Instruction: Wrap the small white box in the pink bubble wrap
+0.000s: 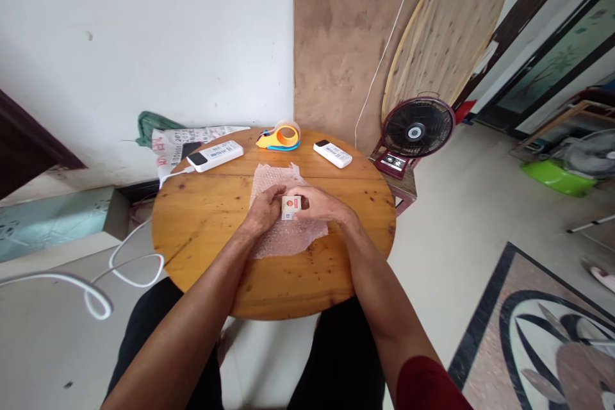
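Observation:
A small white box with red print (291, 207) is held between my two hands, over a sheet of bubble wrap (281, 242). My left hand (265, 209) grips the box's left side, fingers curled around it. From the right, my right hand (318, 204) closes on the box's top and right edge. The bubble wrap lies flat on the round wooden table (206, 230), partly covered by my hands and forearms.
Along the table's far side are a white power bank with a cable (216, 155), a yellow-orange tape dispenser (281, 136) and another white power bank (332, 154). A fan (417, 131) stands on a stool (403, 191) at the right. White cable (125, 278) loops at left.

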`<state>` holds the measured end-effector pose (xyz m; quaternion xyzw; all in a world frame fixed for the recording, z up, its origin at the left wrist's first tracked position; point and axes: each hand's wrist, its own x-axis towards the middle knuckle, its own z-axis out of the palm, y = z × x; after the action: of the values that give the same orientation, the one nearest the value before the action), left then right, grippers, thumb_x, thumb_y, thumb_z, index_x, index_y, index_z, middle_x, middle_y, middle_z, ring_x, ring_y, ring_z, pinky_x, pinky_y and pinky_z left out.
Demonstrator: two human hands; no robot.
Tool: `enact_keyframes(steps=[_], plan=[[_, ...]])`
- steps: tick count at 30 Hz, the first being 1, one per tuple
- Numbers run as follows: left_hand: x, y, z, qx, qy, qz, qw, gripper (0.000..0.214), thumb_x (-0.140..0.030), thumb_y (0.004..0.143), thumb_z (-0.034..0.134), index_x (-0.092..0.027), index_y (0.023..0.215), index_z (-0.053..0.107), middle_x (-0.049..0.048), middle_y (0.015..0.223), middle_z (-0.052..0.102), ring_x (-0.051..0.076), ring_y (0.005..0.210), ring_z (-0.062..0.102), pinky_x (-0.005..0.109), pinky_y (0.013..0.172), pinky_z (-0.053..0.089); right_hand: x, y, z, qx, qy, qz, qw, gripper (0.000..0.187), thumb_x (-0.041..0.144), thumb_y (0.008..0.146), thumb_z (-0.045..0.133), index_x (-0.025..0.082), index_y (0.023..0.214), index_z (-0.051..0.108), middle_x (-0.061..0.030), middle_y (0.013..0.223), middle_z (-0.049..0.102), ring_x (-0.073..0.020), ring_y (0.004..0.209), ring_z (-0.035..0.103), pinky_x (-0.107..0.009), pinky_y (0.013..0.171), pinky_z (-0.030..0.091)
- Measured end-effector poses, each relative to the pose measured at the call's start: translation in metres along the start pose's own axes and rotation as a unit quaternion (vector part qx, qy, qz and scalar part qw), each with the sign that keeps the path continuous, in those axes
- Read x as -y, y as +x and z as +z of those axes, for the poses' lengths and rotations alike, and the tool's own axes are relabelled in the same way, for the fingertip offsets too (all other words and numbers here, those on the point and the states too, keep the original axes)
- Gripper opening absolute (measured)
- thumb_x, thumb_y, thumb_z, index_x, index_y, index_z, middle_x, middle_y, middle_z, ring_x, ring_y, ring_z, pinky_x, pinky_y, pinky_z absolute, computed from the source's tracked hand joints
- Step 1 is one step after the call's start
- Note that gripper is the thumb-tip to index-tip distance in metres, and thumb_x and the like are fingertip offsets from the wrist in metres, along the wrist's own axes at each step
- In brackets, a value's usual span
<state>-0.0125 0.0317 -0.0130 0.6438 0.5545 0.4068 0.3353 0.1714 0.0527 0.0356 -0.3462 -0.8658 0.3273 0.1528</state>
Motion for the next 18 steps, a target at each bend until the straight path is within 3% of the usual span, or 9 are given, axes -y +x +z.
enact_keyframes(steps=[7, 13, 18], plan=[[-0.0013, -0.0004, -0.0004, 0.002, 0.004, -0.002, 1.000, 0.047, -0.019, 0.076, 0.041, -0.010, 0.116, 0.063, 0.0102, 0.111, 0.070, 0.022, 0.101, 0.064, 0.036, 0.096, 0.049, 0.0030, -0.0009, -0.0012, 0.004, 0.006, 0.011, 1.000, 0.038, 0.021, 0.065, 0.068, 0.019, 0.103, 0.061, 0.0023, 0.093, 0.062, -0.0124, 0.078, 0.053, -0.022, 0.066, 0.037], [0.0002, -0.0011, 0.0009, 0.007, -0.027, 0.000, 1.000, 0.045, -0.021, 0.074, 0.043, -0.013, 0.113, 0.064, 0.0065, 0.103, 0.072, 0.021, 0.097, 0.065, 0.035, 0.091, 0.051, -0.0013, -0.0020, -0.0021, 0.006, 0.020, -0.015, 1.000, 0.049, 0.024, 0.066, 0.072, 0.021, 0.113, 0.060, 0.0006, 0.103, 0.063, -0.0155, 0.088, 0.056, -0.024, 0.073, 0.041], [-0.0008, -0.0019, 0.0009, -0.020, -0.045, -0.020, 0.999, 0.046, -0.023, 0.072, 0.047, -0.013, 0.113, 0.064, 0.0081, 0.108, 0.070, 0.022, 0.098, 0.065, 0.035, 0.091, 0.051, -0.0058, -0.0028, -0.0039, 0.017, 0.065, -0.010, 0.998, 0.045, 0.035, 0.076, 0.069, 0.020, 0.117, 0.058, -0.0015, 0.107, 0.063, -0.0151, 0.089, 0.057, -0.025, 0.074, 0.043]])
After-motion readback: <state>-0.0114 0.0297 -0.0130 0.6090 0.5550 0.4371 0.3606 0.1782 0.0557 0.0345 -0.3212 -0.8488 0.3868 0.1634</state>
